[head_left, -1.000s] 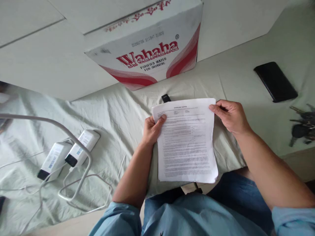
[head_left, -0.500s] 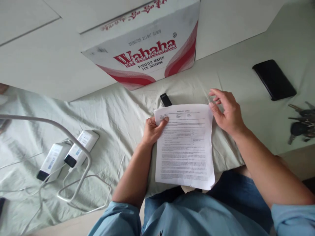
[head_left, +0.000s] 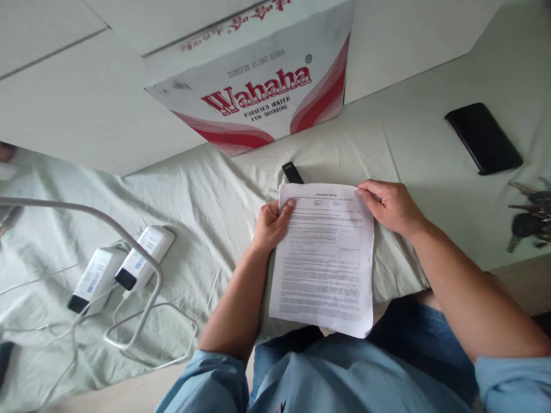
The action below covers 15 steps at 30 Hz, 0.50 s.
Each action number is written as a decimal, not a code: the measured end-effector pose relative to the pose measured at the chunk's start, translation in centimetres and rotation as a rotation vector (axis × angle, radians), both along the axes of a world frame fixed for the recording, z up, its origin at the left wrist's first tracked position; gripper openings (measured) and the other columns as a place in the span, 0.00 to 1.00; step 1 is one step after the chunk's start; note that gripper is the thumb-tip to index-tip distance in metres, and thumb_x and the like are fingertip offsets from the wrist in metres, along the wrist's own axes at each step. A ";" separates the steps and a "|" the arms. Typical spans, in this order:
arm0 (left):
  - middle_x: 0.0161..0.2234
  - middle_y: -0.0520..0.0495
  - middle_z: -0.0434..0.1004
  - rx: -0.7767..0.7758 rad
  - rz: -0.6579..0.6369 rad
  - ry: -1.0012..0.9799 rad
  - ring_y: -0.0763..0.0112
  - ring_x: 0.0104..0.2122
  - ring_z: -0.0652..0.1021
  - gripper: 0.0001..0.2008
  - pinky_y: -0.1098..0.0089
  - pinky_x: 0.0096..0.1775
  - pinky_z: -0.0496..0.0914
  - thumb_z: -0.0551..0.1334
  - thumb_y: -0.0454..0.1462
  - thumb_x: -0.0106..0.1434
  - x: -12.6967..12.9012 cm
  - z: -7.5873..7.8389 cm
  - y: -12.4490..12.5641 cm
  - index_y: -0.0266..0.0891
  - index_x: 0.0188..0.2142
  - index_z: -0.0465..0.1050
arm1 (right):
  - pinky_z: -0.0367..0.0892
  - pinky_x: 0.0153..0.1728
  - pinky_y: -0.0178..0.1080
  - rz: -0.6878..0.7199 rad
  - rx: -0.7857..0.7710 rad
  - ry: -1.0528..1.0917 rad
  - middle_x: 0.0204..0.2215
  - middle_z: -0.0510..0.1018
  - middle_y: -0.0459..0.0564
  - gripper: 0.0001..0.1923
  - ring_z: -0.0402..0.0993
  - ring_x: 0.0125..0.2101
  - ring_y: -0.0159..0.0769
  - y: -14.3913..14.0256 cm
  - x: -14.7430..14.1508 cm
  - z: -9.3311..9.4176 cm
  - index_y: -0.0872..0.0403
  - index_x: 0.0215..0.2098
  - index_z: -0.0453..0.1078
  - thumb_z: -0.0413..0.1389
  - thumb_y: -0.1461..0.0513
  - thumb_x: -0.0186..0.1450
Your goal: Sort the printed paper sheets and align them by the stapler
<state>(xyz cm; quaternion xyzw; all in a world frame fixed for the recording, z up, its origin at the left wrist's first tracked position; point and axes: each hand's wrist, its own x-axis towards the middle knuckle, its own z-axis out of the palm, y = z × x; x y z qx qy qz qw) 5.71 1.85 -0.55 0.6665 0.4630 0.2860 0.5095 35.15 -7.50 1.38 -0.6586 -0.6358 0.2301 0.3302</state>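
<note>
Printed sheets of paper (head_left: pixel 322 264), a thin stack with small dark text, lie tilted between my hands above my lap. My left hand (head_left: pixel 272 225) grips the upper left edge, its thumb on top and its fingers hidden beneath. At the top right corner, my right hand (head_left: pixel 392 206) pinches the paper between thumb and fingers. A small black stapler-like object (head_left: pixel 292 172) pokes out just beyond the top edge; the paper covers part of it.
A Wahaha water carton (head_left: pixel 258 103) stands ahead on the pale green cloth (head_left: pixel 215 223). To the right lie a black phone-like case (head_left: pixel 484 139) and keys (head_left: pixel 531 218). Two white boxes (head_left: pixel 146 258) with cables and a grey bent tube (head_left: pixel 107 221) are at left.
My right hand has come down and left onto the paper's top right corner and closed on it. The sheets have tilted slightly; my left hand keeps its hold.
</note>
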 end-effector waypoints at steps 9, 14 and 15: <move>0.20 0.52 0.65 0.006 -0.009 -0.037 0.75 0.22 0.64 0.34 0.71 0.24 0.58 0.64 0.65 0.67 0.5 0.5 -0.1 0.39 0.24 0.68 | 0.70 0.35 0.42 -0.019 -0.274 0.393 0.31 0.84 0.46 0.19 0.77 0.31 0.39 -0.6 2.9 0.8 0.47 0.35 0.81 0.67 0.42 0.66; 0.20 0.55 0.58 -0.034 0.023 -0.104 0.76 0.21 0.59 0.34 0.70 0.23 0.53 0.63 0.66 0.68 0.9 0.7 -0.2 0.41 0.24 0.64 | 0.69 0.34 0.43 0.033 -0.328 0.368 0.29 0.83 0.46 0.20 0.75 0.29 0.38 -1.0 3.8 0.6 0.46 0.35 0.83 0.67 0.40 0.65; 0.20 0.55 0.56 -0.029 0.033 -0.102 0.76 0.21 0.57 0.34 0.69 0.23 0.51 0.64 0.65 0.68 0.9 0.8 -0.2 0.41 0.23 0.62 | 0.69 0.34 0.43 0.048 -0.336 0.362 0.29 0.83 0.46 0.20 0.75 0.29 0.38 -1.0 3.8 0.6 0.46 0.35 0.83 0.67 0.40 0.65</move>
